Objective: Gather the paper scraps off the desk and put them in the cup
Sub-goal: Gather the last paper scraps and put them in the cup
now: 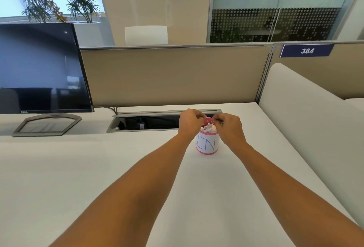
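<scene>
Head view, nearest first: two bare forearms reach forward from the bottom edge over the plain white desk top [78, 168] and draw together toward one spot right of the desk's middle. There stands the short cylindrical cup with pink rims and a white paper label lettered "IN" in blue [206, 144]. It is upright, its long axis vertical, its mouth pointing up and the lettering facing the person. Crumpled white and pale pink paper scraps [208, 128] fill the mouth and heap level with the rim.

The left hand [190, 121] sits at the left of the rim and the right hand [228, 126] at the right, both with the backs up, the wrists bent slightly down and the knuckles nearly meeting over the far edge of the cup. Each hand's fingers are curled in toward the thumb. Whether they pinch a scrap, grip the rim or hold nothing cannot be told, since the fingertips are hidden behind the knuckles.

Just behind the cup a long grey cable tray [149, 123] lies open in the desk, with dark cables inside. To the left a dark flat monitor on a grey stand [39, 69] is switched off. A beige partition panel [167, 75] closes the back of the desk, and a white padded divider [305, 118] runs along its right side. Higher on the right hangs a blue plate numbered 384 [306, 51]. Beyond are green potted plants [59, 4] by a window and a frosted glass wall [275, 6].
</scene>
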### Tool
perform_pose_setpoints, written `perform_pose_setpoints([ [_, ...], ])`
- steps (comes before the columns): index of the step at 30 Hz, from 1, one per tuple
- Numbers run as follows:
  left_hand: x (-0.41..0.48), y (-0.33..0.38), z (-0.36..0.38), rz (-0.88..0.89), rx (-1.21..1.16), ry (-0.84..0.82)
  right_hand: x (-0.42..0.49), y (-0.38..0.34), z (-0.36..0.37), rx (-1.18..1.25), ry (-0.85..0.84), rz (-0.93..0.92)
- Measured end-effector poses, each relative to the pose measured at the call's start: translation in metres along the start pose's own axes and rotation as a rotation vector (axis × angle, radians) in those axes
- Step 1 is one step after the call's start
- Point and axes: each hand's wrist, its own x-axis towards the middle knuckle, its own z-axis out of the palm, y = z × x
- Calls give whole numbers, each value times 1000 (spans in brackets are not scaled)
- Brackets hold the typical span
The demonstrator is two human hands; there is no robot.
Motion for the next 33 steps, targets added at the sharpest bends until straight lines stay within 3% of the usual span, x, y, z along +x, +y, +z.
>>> perform_pose_setpoints([
  [11, -54, -60, -44, -44, 67, 34, -55, -51, 21, -14, -98, 9],
  [16, -84, -119, -84, -139, 106, 61, -86, -89, 59, -57, -251, -41],
  [33, -144, -338, -347, -328, 93, 244, -172, -302, 268, -72, -528, -232],
])
